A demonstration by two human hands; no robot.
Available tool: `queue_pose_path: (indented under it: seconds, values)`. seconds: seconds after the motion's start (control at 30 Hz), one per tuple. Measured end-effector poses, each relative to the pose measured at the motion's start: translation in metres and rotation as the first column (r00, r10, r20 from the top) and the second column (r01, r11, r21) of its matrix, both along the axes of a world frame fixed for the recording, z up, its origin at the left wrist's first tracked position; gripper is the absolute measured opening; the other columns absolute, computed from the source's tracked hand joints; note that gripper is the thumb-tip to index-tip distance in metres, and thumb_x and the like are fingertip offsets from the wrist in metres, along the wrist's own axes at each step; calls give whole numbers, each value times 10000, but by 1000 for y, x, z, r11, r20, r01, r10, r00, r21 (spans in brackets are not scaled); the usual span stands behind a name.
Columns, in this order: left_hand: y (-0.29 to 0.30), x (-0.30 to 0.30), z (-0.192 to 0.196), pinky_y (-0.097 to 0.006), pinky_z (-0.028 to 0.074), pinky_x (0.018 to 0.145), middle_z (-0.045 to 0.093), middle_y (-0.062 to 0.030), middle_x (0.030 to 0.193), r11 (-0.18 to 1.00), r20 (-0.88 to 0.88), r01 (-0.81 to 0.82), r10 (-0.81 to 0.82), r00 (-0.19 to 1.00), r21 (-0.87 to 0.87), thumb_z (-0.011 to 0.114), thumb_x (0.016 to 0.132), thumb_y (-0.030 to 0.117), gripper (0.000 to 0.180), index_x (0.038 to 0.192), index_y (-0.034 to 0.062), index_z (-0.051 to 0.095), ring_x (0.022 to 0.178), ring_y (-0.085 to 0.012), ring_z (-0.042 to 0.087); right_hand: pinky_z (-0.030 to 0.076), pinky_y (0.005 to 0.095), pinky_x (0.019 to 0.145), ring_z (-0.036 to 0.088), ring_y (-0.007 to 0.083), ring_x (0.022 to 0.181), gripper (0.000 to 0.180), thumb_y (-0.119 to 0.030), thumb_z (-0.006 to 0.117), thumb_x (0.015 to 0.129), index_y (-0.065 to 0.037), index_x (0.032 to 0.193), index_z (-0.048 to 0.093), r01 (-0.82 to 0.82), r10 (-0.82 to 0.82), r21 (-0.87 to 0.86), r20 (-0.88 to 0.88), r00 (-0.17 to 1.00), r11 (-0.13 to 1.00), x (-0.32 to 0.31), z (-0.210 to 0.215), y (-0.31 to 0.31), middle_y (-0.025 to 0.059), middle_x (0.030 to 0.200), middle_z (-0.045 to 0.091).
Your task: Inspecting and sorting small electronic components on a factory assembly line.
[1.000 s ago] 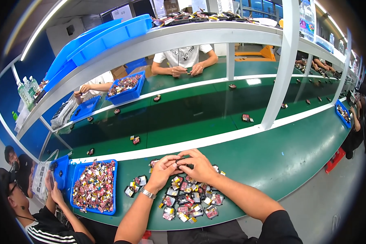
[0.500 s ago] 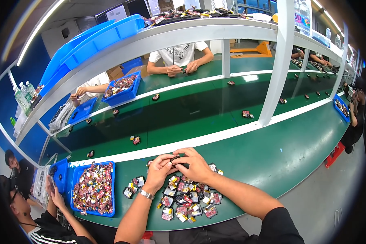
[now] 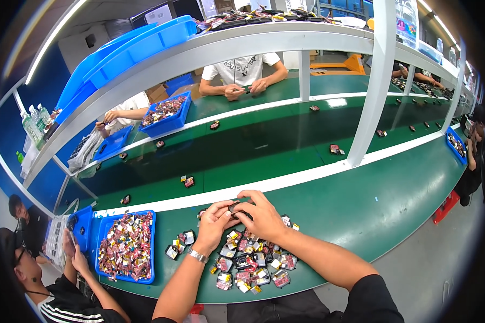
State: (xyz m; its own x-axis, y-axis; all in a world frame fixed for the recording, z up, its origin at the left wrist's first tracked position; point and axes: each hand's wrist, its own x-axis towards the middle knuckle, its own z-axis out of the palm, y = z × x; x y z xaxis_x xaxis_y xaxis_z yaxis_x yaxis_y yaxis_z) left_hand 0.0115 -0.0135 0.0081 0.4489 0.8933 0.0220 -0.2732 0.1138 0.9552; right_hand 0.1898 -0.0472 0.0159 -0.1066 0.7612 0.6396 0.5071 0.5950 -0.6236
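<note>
My left hand (image 3: 214, 223) is closed around a small black plastic housing (image 3: 233, 208), holding it above the near bench. My right hand (image 3: 262, 216) meets it from the other side, its thumb and fingers gripping the same piece; the fingers hide most of it. Below both hands lies a loose pile of small electronic assemblies (image 3: 246, 262), black cases with reddish circuit boards, silver cells and yellow tape. A few similar assemblies (image 3: 173, 251) sit left of my left wrist, which wears a metal watch.
A blue bin (image 3: 153, 258) full of small reddish boards stands left of my arm. Beyond a white rail (image 3: 210, 197), a green belt (image 3: 242, 161) carries scattered assemblies. A white post (image 3: 373, 91) supports the overhead shelf. Co-workers sit opposite and at the left.
The whole view has shifted slightly. My right fingers have changed their bend around the black housing, while both hands stay together over the pile.
</note>
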Motion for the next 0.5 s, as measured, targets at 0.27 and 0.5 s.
queue_pose_path:
  seconds: [0.27, 0.5]
  values:
    - [1, -3, 1, -353, 561, 878, 639, -108, 1109, 999, 11, -7, 7, 1000, -51, 522, 950, 27, 271, 1217, -8, 496, 1020, -186, 633, 532, 347, 712, 607, 257, 872, 173, -51, 705, 735, -53, 893, 635, 57, -83, 162, 161, 983, 985, -2, 4, 1, 79, 958, 589]
    - [1, -2, 3, -359, 563, 874, 644, -86, 1064, 998, 12, -3, 4, 1000, -65, 505, 952, 11, 263, 1214, -10, 500, 982, -163, 635, 541, 358, 670, 589, 247, 865, 113, -76, 658, 778, -23, 857, 598, 56, -88, 186, 166, 982, 981, -5, 7, 0, 75, 916, 557]
